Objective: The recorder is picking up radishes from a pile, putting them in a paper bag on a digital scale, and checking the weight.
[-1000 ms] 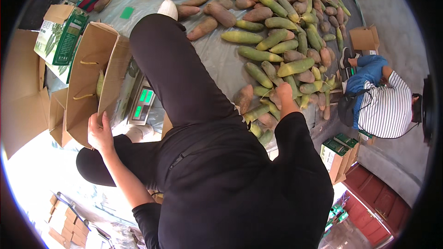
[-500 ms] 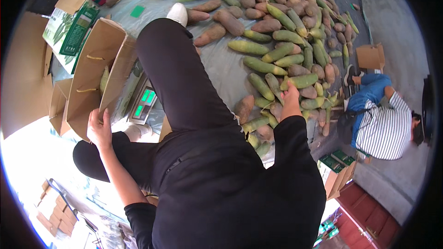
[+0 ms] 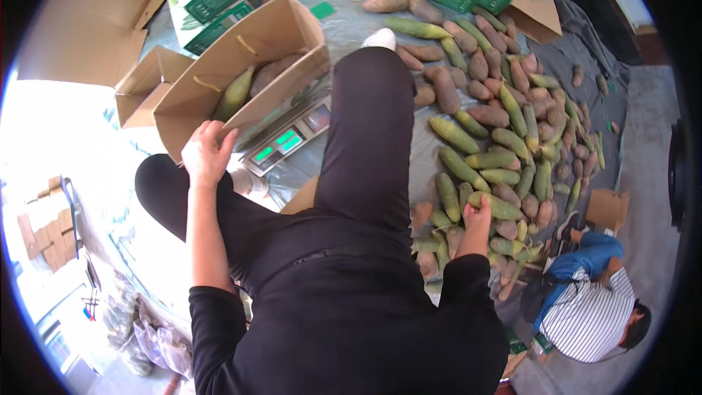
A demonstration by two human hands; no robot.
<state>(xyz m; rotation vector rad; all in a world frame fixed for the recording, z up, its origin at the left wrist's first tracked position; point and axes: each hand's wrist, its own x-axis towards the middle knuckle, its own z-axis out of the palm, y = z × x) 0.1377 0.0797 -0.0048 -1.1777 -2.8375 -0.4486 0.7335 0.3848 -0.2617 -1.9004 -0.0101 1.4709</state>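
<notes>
Grey tarp point(image 3: 344, 36): left hand point(image 3: 206, 153) grips cardboard box point(image 3: 241, 66) rim; right hand point(image 3: 479, 213) closed on green shoot point(image 3: 496, 206).

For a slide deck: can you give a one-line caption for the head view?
Seated person's left hand grips a cardboard box on a scale; right hand reaches into green-brown shoots.

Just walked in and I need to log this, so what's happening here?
A person in black sits on the ground, left hand gripping the rim of an open cardboard box resting on a digital scale. The right hand reaches into the pile of green and brown shoots spread on a grey sheet. Another person crouches nearby.
</notes>
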